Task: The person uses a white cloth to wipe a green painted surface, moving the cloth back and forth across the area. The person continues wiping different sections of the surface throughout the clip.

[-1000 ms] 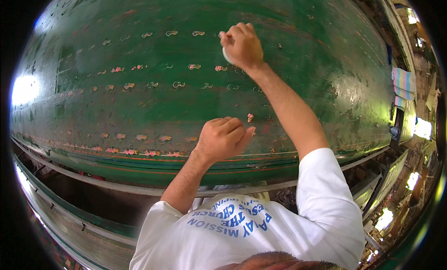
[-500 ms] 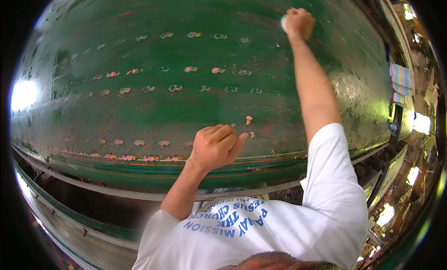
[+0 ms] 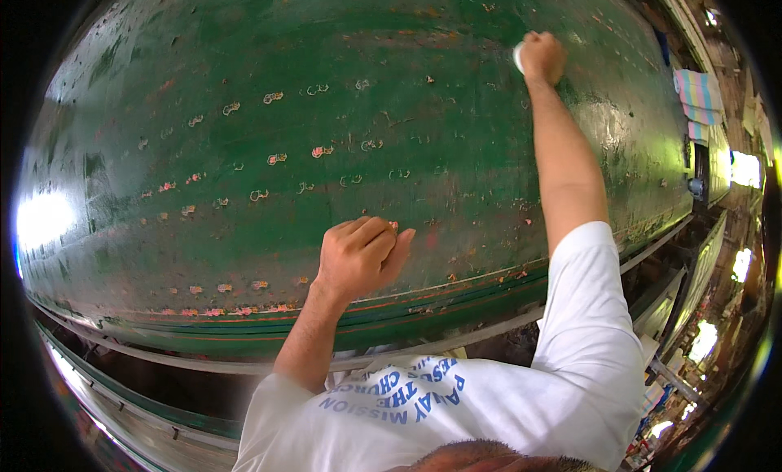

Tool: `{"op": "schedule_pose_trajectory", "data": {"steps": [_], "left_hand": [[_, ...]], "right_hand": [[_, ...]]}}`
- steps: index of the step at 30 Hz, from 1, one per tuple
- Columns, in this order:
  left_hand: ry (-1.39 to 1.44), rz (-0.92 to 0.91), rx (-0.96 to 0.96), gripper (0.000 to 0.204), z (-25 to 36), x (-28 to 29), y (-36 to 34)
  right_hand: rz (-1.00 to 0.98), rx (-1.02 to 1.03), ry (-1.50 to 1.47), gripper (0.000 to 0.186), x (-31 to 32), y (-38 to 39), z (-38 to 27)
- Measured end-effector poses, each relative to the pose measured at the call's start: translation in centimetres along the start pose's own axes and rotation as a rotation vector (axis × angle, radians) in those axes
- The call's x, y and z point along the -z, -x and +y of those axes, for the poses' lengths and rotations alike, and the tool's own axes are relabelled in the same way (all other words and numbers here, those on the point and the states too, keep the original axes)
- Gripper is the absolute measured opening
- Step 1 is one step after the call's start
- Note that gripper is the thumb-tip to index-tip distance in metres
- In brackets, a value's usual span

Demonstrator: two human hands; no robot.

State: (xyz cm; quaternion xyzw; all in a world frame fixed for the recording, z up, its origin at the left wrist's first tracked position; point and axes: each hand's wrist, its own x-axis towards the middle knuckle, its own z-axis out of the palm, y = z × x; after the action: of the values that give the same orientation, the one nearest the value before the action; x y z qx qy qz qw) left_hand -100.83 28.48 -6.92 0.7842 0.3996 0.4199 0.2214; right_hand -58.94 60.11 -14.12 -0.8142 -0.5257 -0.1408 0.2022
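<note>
My right hand (image 3: 544, 58) is stretched out to the far right over a long green table (image 3: 456, 252), its fingers closed on a small white object (image 3: 518, 58) with a rounded edge. Most of that object is hidden by the hand, so its kind does not show. Closer to me, my left hand (image 3: 358, 256) is curled with the thumb a little apart, low over the table's near part. What its fingers hold, if anything, is hidden. Rows of small pale curved print marks (image 3: 273, 98) run across the green surface, some with pink patches (image 3: 322, 152).
Beyond the near edge runs a pale rail (image 3: 423, 351), with a dark gap and another green-edged surface (image 3: 163, 415) at the lower left. Striped pastel cloth (image 3: 697, 97) hangs at the right edge. Cluttered floor (image 3: 725, 309) lies past it.
The table's marks have shifted down and left in view, and the view has tilted. My right hand with the white object appears slightly lower and further right; my left hand appears slightly further left.
</note>
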Motion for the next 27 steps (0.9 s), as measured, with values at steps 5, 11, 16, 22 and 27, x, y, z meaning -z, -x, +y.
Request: {"op": "schedule_pose_trajectory", "data": {"steps": [5, 11, 16, 22, 27], "left_hand": [[0.036, 0.014, 0.033, 0.038, 1.8, -2.1, 0.3], [-0.009, -0.052, 0.032, 0.034, 5.4, -4.5, -2.2], [-0.001, -0.058, -0.018, 0.034, 7.2, -5.8, -2.1], [-0.024, -0.023, 0.098, 0.037, 8.5, -6.2, 1.6], [-0.008, 0.026, 0.117, 0.034, 8.7, -5.4, 2.9]], "right_hand": [[-0.015, 0.163, -0.183, 0.032, -1.0, 1.1, -3.9], [-0.110, 0.649, -0.409, 0.024, 0.5, 14.3, -26.2], [-0.145, 0.703, -0.603, 0.026, 3.6, 19.4, -29.4], [0.048, 0.651, -0.530, 0.028, -1.3, 10.6, -18.1], [0.099, 0.533, -0.322, 0.028, -0.7, 7.6, -9.3]]}}
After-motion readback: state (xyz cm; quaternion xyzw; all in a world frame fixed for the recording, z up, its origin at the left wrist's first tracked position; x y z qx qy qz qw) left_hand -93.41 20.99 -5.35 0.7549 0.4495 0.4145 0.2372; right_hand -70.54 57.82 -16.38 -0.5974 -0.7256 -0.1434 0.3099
